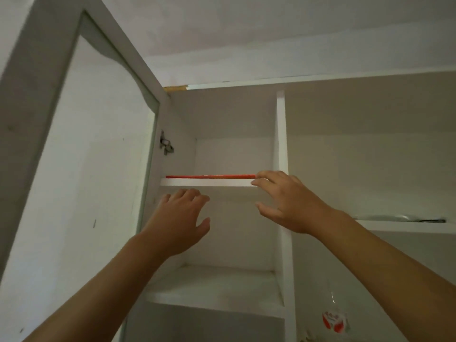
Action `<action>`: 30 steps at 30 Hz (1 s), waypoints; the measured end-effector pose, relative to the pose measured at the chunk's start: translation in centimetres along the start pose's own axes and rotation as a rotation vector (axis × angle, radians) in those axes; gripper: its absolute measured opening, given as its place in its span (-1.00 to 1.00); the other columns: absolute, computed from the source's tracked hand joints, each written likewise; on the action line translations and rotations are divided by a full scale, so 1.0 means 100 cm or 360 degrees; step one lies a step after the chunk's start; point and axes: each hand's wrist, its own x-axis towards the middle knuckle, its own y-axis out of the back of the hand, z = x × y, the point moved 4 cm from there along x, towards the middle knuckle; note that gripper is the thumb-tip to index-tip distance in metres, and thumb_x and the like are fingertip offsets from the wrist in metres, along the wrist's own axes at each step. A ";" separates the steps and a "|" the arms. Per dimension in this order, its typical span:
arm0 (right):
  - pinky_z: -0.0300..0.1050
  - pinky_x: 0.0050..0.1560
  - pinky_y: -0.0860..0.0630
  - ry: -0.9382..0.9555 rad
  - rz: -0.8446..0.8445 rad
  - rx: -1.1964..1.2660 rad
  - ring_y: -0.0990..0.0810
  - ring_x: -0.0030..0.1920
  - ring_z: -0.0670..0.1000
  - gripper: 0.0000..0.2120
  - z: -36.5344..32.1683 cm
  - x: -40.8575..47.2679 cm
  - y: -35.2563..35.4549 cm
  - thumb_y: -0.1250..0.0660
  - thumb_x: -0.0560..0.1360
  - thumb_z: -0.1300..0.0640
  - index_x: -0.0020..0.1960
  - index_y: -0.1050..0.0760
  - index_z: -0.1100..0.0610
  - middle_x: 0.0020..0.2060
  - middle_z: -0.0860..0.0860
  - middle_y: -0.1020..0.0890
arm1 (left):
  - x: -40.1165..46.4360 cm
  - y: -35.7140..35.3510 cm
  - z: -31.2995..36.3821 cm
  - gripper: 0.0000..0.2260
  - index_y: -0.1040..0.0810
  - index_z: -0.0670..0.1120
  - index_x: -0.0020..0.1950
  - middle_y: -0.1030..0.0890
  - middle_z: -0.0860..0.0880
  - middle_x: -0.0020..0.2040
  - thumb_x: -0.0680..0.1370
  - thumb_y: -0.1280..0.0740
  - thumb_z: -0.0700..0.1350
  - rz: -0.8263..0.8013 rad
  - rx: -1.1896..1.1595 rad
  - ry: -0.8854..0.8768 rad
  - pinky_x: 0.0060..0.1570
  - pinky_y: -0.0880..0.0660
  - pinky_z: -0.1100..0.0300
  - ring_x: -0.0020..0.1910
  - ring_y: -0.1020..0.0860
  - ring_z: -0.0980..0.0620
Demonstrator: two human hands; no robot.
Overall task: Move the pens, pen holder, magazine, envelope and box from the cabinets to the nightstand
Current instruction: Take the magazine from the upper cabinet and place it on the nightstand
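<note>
Both hands (180, 218) (288, 201) raised, fingers spread.

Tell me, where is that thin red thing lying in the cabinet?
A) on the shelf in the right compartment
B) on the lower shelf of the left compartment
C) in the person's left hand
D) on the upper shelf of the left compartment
D: the thin red item lies flat along the front edge of the upper shelf in the left compartment, with the right hand reaching its right end and the left hand open below the shelf.
</note>
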 end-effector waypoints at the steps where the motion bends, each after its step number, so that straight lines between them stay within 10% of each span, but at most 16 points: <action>1: 0.08 0.48 -0.32 -0.0008 -0.0009 -0.0010 -0.32 0.50 -0.02 -0.47 0.001 0.007 -0.001 -0.24 0.64 -0.14 0.55 -0.36 0.01 0.51 -0.05 -0.39 | 0.005 0.002 -0.003 -0.48 -0.31 0.07 0.57 -0.38 0.02 0.54 0.64 -0.18 0.22 0.0013 0.0034 -0.0009 0.53 -0.25 -0.10 0.53 -0.32 -0.02; 16: 0.03 0.11 -0.53 -0.0327 -0.0338 0.0097 -0.54 0.03 0.03 -0.75 0.015 0.075 -0.030 -0.28 0.55 -0.06 0.22 -0.46 -0.08 0.07 -0.08 -0.54 | 0.051 -0.011 -0.024 -0.46 -0.22 -0.01 0.58 -0.34 -0.07 0.55 0.65 -0.15 0.18 -0.0100 0.0331 -0.0117 0.48 -0.30 -0.21 0.52 -0.31 -0.12; 30: 0.05 0.21 -0.48 -0.0206 -0.0214 -0.0063 -0.51 0.08 0.04 -0.72 -0.001 0.078 -0.020 -0.25 0.59 -0.02 0.26 -0.49 0.02 0.10 -0.05 -0.54 | 0.052 -0.026 -0.014 -0.49 -0.23 -0.01 0.56 -0.36 -0.05 0.51 0.65 -0.14 0.16 0.0005 0.0188 -0.0157 0.46 -0.32 -0.15 0.48 -0.33 -0.10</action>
